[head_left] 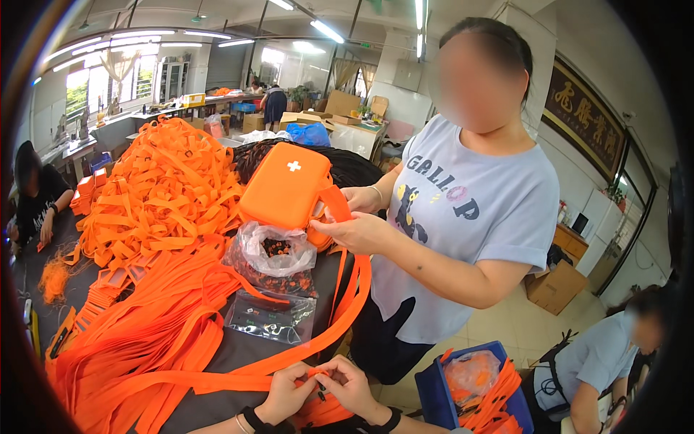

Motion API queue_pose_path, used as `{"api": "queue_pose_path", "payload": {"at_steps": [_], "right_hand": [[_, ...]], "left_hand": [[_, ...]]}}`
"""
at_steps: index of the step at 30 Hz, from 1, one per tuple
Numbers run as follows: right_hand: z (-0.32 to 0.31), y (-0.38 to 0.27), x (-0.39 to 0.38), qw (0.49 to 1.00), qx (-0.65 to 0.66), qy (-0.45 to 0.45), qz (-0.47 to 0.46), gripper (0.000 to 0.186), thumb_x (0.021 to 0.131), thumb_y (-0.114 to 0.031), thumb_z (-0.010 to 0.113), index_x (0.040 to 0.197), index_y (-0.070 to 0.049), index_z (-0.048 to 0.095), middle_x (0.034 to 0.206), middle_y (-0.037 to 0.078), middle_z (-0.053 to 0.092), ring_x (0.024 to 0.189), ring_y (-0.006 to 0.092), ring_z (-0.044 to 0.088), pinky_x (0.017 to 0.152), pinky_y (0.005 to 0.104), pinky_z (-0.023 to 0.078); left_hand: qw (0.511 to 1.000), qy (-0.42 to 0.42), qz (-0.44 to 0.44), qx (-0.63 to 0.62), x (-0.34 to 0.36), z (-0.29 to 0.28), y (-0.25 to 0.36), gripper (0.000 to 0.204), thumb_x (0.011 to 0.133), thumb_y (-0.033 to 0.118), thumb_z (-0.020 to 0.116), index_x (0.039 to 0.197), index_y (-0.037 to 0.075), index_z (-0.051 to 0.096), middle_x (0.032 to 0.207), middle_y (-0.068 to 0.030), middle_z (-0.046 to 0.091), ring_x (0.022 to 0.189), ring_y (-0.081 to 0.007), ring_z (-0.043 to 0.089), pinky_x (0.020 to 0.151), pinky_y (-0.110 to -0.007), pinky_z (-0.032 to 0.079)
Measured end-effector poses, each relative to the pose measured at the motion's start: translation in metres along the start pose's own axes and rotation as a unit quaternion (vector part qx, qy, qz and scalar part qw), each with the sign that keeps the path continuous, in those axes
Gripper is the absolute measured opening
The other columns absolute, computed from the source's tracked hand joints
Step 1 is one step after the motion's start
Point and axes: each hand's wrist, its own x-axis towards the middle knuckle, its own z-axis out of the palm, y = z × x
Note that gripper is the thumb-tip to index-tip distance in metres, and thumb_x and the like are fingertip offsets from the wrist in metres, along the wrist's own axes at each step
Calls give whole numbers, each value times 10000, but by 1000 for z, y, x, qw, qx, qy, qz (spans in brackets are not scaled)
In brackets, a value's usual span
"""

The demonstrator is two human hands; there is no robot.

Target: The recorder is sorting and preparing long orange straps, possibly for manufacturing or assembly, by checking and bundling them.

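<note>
Along the lower edge, my left hand (287, 394) and my right hand (348, 390) are close together, fingers pinched on an orange strap (224, 379) whose band runs left across the dark table (195, 411). Beyond my hands lie a clear plastic pouch (269, 316) with small dark pieces and a crumpled bag (267, 249) of small black and orange parts. A person (470, 231) standing opposite holds an orange strap in their hands beside an orange case (283, 184) with a white cross. A long loop of strap hangs from there toward my hands.
A heap of orange straps (152, 188) and flat bundles (137, 325) cover the left. A blue crate (441, 396) sits low right. A seated person (585, 369) is at right, another (40, 202) at left. Cartons (553, 286) stand behind; more workers and benches are farther back.
</note>
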Motion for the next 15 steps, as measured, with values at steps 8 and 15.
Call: {"api": "queue_pose_path", "payload": {"at_steps": [8, 15], "right_hand": [[-4, 4, 6, 997, -56, 42, -16, 109, 823, -29, 644, 926, -4, 617, 809, -9, 488, 613, 20, 451, 526, 167, 349], [-1, -8, 6, 999, -10, 30, -29, 131, 817, 34, 623, 947, 27, 612, 884, 21, 496, 721, 54, 500, 578, 167, 395]], "left_hand": [[1000, -22, 14, 6, 5, 0, 8, 83, 815, 5, 612, 883, -38, 595, 775, -66, 592, 694, -110, 575, 613, -239, 476], [991, -27, -45, -120, 2, 0, -1, 59, 851, -8, 583, 900, -13, 615, 791, -8, 564, 695, -61, 514, 609, -202, 427]]}}
